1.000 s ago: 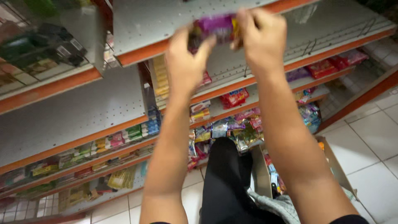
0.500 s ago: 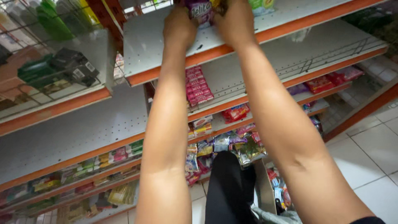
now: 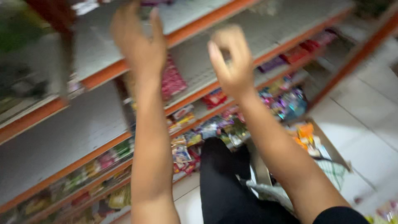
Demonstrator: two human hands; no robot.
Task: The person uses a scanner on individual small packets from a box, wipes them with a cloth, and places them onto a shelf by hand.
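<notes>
Both arms raised toward the store shelving, view motion-blurred. Left hand [image 3: 139,47] up at the front edge of the upper shelf [image 3: 195,18], back of the hand to the camera, fingers straight and slightly spread, tips reaching to the top of the frame; nothing visibly gripped, though the blur makes it hard to be sure. Just above the fingertips, on that upper shelf, a purple packet [image 3: 155,2] shows at the frame edge, mostly cut off; contact with the fingers cannot be told. Right hand [image 3: 233,62] lower and apart from the left, in front of the second shelf [image 3: 265,33], fingers curled loosely inward with the thumb out, holding nothing. Pink snack packets [image 3: 172,81] hang just beside the left wrist, under the orange shelf edge. Red packets [image 3: 295,54] sit farther along the second shelf. Lower shelves carry mixed small packets [image 3: 215,126] in many colours. Below, the person's black trouser leg [image 3: 224,182] stands by an open cardboard box [image 3: 327,143] of orange items on the white tiled floor [image 3: 369,124].
</notes>
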